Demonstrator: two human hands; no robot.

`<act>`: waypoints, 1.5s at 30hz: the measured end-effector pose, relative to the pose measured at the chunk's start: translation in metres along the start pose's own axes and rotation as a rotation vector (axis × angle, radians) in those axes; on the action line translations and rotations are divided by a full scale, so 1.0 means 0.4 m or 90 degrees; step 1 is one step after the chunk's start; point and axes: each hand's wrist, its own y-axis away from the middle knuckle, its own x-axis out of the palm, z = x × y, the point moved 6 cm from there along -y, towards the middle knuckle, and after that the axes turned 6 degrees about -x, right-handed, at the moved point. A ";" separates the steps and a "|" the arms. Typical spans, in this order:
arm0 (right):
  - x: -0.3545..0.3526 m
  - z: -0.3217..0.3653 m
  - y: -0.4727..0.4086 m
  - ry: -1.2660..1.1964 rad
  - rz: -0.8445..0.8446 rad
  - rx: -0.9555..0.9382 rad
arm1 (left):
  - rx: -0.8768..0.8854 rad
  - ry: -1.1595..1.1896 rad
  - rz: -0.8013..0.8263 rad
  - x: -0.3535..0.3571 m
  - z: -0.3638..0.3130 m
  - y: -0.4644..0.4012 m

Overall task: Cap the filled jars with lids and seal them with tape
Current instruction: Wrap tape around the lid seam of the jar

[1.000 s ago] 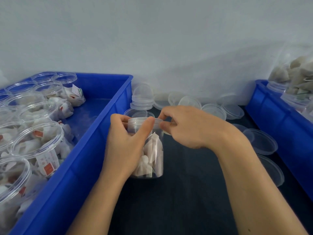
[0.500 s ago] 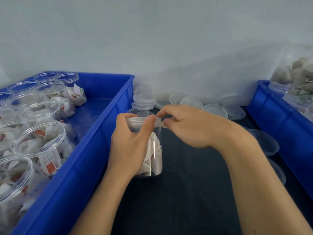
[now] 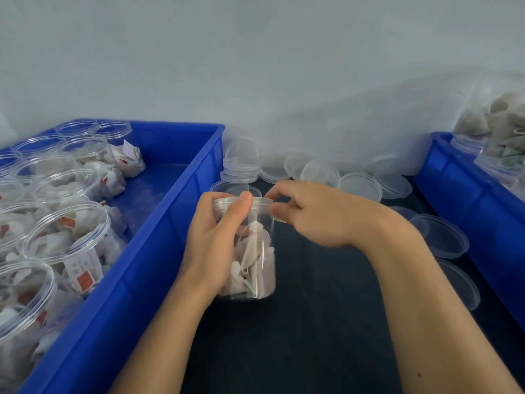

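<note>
Since the earlier frame our right hand (image 3: 318,214) has shifted slightly rightward along the lid (image 3: 241,201), pinching there. Our left hand (image 3: 216,240) grips the jar (image 3: 255,260) on the counter (image 3: 312,322), between blue crates (image 3: 159,237); loose lids (image 3: 360,184) lie behind.

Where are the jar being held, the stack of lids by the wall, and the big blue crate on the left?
jar (image 3: 255,257), head view, on its clear side wall over the tea bags.
stack of lids (image 3: 241,173), head view, on the stack's front edge.
blue crate (image 3: 147,251), head view, on its outer right wall.
</note>
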 end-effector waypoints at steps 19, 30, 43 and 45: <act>-0.015 0.034 0.006 0.053 -0.039 -0.031 | 0.058 -0.186 -0.091 -0.013 -0.023 0.007; -0.024 0.033 0.002 0.008 -0.066 -0.056 | 0.095 -0.173 -0.103 -0.008 -0.025 0.012; -0.005 -0.010 -0.023 -0.032 -0.083 -0.057 | 0.126 -0.044 -0.035 -0.016 -0.011 -0.003; -0.002 -0.008 -0.027 -0.031 -0.092 -0.058 | 0.134 -0.004 -0.005 -0.015 -0.014 -0.006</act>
